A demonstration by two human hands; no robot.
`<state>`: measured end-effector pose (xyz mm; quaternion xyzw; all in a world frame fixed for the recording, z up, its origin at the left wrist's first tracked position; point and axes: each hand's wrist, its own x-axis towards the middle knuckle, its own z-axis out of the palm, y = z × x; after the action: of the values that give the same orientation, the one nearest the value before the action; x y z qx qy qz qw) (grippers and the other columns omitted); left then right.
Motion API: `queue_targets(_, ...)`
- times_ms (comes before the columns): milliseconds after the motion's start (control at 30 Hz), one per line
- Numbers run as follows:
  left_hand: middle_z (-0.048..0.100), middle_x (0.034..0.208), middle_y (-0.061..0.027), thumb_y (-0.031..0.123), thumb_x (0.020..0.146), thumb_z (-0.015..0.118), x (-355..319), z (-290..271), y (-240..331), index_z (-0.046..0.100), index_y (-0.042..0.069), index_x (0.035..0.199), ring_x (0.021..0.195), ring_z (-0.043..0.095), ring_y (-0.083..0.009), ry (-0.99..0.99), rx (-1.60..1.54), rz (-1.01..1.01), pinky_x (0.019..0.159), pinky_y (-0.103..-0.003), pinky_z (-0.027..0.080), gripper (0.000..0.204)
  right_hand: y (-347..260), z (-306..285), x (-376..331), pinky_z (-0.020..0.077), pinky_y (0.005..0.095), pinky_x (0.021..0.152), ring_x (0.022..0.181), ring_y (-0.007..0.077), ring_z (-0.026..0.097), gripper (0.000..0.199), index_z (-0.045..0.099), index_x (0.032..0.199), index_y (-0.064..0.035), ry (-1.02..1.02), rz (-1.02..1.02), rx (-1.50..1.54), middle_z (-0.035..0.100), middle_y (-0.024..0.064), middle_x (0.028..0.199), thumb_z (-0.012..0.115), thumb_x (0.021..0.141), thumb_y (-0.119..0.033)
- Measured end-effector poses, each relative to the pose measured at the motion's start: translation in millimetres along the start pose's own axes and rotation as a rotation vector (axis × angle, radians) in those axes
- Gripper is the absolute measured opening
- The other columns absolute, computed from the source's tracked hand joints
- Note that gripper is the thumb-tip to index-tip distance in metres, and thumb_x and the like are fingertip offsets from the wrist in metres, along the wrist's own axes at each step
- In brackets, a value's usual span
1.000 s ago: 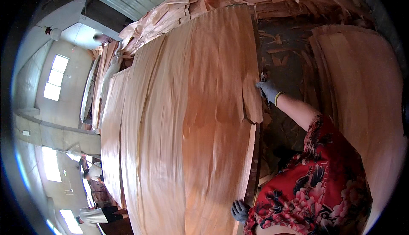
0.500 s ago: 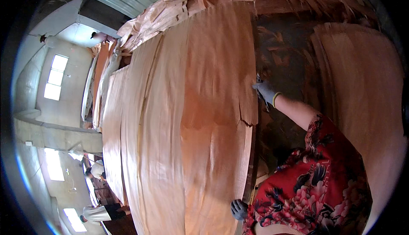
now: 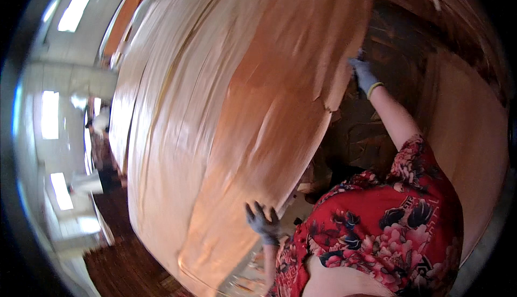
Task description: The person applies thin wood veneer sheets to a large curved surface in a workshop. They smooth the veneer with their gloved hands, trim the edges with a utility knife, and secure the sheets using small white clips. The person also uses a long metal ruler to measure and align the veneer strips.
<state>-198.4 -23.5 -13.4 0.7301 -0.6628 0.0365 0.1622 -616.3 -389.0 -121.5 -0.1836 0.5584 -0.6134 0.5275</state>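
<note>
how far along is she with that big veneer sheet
Done: many veneer sheets already lie stacked. In hand: the left hand presses the top sheet near its lower edge, while the right hand grips its torn far edge. Left: the sheet bulges, not yet flat.

Daylight is coming in from bright windows [image 3: 51, 115] and a ceiling strip [image 3: 79, 2] at left — all blowing out to white. Warm light is falling across the veneer sheet [image 3: 226, 114], its right side going darker. Motion blur is smearing the whole frame. Fisheye bending is curving straight edges; black vignette is ringing the rim — right background is sitting in deep shadow.
</note>
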Motion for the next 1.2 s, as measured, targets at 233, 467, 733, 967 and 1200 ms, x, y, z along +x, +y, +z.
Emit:
queue_targets(233,0.013,0.142,-0.0307,0.017,0.075,0.071,119.8,-7.6,-72.1,0.008,-0.001,0.141,0.110,0.053,-0.0310,0.226,0.076,-0.188,0.095,-0.037,0.037,0.093,-8.2,-6.8,14.1,0.0440,0.0241,0.050,0.060,0.0137,0.053,0.040,0.053,0.114,-0.0131,0.062,0.172,-0.211,0.061,0.0004,0.089,0.067,0.076,-0.013)
queue_targets(467,0.046,0.129,-0.0208,0.024,0.078,0.068,246.4,46.2,-59.2,0.008,-0.006,0.138,0.137,0.003,-0.0326,-0.059,-0.240,-0.251,0.106,-0.035,0.020,0.090,-8.1,-27.9,30.7,0.0475,0.0283,0.070,0.084,0.0171,0.057,0.040,0.053,0.116,-0.0098,0.150,0.190,-0.220,0.059,0.0043,0.101,0.064,0.077,-0.009)
queue_targets(733,0.060,0.095,-0.0237,0.019,0.075,0.067,330.3,92.1,-7.5,0.024,-0.008,0.135,0.090,0.057,-0.0294,-0.173,-0.552,-0.266,0.077,-0.035,0.045,0.078,-32.9,-28.8,22.6,0.0458,0.0351,0.079,0.088,0.0252,0.058,0.040,0.059,0.105,0.0028,0.154,0.083,-0.257,0.061,0.0120,0.101,0.068,0.073,-0.019)
queue_targets(967,0.047,0.059,-0.0041,0.012,0.071,0.067,334.8,92.6,-7.0,0.028,-0.009,0.133,0.054,0.045,-0.0130,-0.194,-0.433,-0.227,0.052,-0.029,0.041,0.077,-60.6,-18.4,4.5,0.0473,0.0341,0.062,0.073,0.0207,0.059,0.032,0.062,0.095,0.0035,0.229,0.224,-0.345,0.063,0.0110,0.086,0.071,0.071,-0.015)
queue_targets(1200,0.061,0.066,-0.0134,0.016,0.065,0.071,339.6,91.6,-19.1,0.031,-0.009,0.131,0.060,0.059,-0.0241,-0.177,-0.169,-0.217,0.055,-0.036,0.045,0.081,-65.5,-7.4,-8.7,0.0434,0.0323,0.042,0.046,0.0180,0.052,0.040,0.057,0.106,-0.0006,0.244,0.115,-0.390,0.060,0.0077,0.069,0.071,0.071,-0.013)
